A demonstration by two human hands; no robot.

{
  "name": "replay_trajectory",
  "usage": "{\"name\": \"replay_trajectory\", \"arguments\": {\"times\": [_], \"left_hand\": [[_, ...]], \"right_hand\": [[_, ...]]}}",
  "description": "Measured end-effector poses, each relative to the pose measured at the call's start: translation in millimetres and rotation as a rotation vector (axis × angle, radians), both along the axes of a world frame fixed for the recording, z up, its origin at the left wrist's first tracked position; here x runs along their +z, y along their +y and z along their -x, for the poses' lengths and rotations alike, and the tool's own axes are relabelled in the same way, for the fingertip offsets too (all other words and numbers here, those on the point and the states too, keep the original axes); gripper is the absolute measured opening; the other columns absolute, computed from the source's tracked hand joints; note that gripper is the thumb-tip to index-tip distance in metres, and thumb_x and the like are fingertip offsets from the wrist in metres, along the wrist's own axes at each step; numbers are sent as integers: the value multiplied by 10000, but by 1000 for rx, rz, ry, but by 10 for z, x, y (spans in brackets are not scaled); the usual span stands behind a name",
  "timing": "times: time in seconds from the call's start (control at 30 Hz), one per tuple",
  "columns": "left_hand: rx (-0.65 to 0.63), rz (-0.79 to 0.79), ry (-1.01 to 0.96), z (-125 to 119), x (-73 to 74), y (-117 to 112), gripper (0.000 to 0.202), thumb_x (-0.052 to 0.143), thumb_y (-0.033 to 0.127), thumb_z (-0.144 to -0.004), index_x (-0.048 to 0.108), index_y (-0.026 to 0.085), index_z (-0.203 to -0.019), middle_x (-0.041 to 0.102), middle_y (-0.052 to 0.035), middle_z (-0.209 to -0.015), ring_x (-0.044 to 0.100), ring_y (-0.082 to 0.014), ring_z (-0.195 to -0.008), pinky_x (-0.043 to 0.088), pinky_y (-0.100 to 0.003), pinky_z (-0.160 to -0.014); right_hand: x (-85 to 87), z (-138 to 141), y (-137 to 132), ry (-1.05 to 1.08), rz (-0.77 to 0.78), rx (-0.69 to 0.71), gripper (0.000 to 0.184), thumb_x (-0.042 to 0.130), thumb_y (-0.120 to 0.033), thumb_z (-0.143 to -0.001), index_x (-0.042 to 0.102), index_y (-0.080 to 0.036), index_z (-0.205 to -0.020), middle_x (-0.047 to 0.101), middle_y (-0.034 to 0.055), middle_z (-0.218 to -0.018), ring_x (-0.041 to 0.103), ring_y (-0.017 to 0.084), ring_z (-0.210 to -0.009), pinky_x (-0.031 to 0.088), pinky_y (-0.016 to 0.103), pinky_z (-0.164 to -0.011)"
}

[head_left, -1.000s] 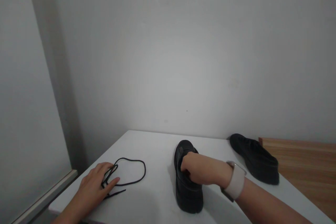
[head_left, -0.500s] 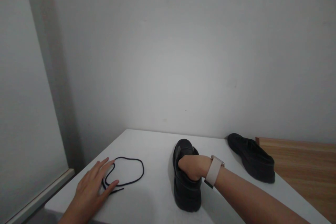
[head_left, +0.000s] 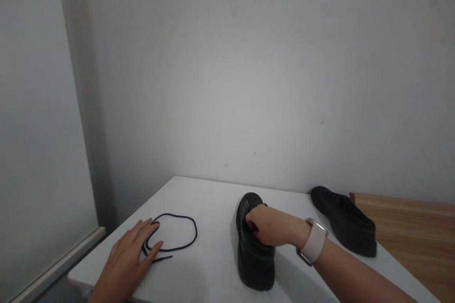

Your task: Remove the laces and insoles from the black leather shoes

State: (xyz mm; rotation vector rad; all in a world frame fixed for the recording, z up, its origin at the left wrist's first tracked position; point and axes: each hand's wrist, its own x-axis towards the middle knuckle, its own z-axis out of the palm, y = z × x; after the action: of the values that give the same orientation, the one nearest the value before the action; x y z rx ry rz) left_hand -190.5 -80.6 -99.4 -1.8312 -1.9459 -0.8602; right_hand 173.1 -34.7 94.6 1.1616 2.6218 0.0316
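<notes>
L hand (head_left: pixel 124 258), lower left of frame: palm down, fingers extended and slightly apart, thumb out to the side w/ a wide gap betw. it and the index. Lies over part of a black lace (head_left: pixel 195 231); fingertips at its L side, no grip on it that I can see. Lace: one open loop to the R of my fingers, lower ctr-left of frame; a free end sticks out below the loop, pointing R. Rest of it hidden under my hand.

R hand (head_left: pixel 267 227), lower ctr-right: fingers bent down into the opening of the near shoe (head_left: pixel 256 270), knuckles up. Fingertips hidden inside, so can't tell how far closed or whether they have hold of anything. Near shoe: black, sole down, just R of bottom ctr, toe pointing up-frame, heel twd bottom edge. Watch w/ pale strap (head_left: pixel 314 242) on my R wrist.

2nd black shoe (head_left: pixel 350 229) well apart, lower right, by R edge of white table (head_left: pixel 209 208); toe twd upper left, heel twd lower right. Wood-grain board (head_left: pixel 412 227) just beyond it, far right. Pale wall (head_left: pixel 227 80) fills upper frame.
</notes>
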Motion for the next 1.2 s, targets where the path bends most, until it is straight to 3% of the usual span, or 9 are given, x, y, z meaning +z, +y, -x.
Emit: {"name": "replay_trajectory", "arguments": {"times": [0.27,0.47,0.6,0.7,0.83,0.93,1.03,1.1,1.2], "left_hand": [[18,-1,-41,-94,152,-76,480,464,532,-883,610,226,-1223,554,-116,-1388,436,-339,-1355,358,-517,-1123],[20,3,-83,-164,241,-118,513,429,514,-902,559,189,-1277,544,-136,-1388,426,-323,-1358,340,-498,-1129],[24,-2,-94,-204,261,-147,519,401,499,-916,532,170,-1296,543,-147,-1387,418,-324,-1365,342,-494,-1127],[24,-7,-89,-242,276,-159,542,395,499,-921,512,151,-1320,548,-155,-1381,431,-323,-1359,350,-486,-1124],[42,-7,-54,-288,282,-143,560,452,513,-915,498,143,-1333,557,-155,-1371,454,-329,-1339,367,-482,-1114],[77,-30,-20,-308,281,-126,640,516,557,-889,461,135,-1368,544,-171,-1377,457,-348,-1331,381,-497,-1104],[93,-97,-15,-318,286,-124,720,504,589,-892,387,112,-1419,504,-202,-1408,427,-366,-1351,370,-523,-1109],[87,-157,-50,-320,292,-131,676,429,551,-940,353,100,-1437,485,-210,-1423,412,-355,-1365,355,-523,-1123],[83,-226,-148,-320,301,-143,561,282,430,-1004,325,105,-1459,463,-201,-1448,384,-319,-1393,323,-518,-1149]], "right_hand": [[-150,-121,16,375,-408,-281,255,438,-89,-835,627,-179,-980,734,97,-907,685,233,-809,370,298,-639],[-439,-111,99,657,-598,-343,209,402,-105,-869,583,-168,-951,673,78,-878,609,213,-840,385,307,-755],[-542,-107,158,834,-722,-340,264,363,-131,-895,574,-140,-1053,650,101,-891,590,232,-843,410,323,-760],[-434,-140,167,937,-863,-269,290,366,-144,-914,574,-119,-1115,656,121,-945,590,240,-884,428,337,-793],[-47,-137,32,1079,-1107,-205,264,365,-193,-968,588,-133,-1095,647,114,-928,577,232,-868,431,347,-790],[238,35,-139,1193,-1232,-87,261,400,-274,-996,581,-136,-1125,630,121,-955,558,236,-898,427,367,-796],[297,392,-241,1224,-1222,28,282,413,-283,-1005,562,-145,-1202,615,120,-966,530,234,-902,415,376,-780],[157,702,-245,1178,-1173,113,281,409,-246,-1009,564,-164,-1228,620,102,-935,514,225,-863,396,373,-753],[-279,1191,-217,972,-964,266,311,401,-198,-1004,553,-200,-1276,654,87,-1004,514,231,-887,381,390,-766]]}}
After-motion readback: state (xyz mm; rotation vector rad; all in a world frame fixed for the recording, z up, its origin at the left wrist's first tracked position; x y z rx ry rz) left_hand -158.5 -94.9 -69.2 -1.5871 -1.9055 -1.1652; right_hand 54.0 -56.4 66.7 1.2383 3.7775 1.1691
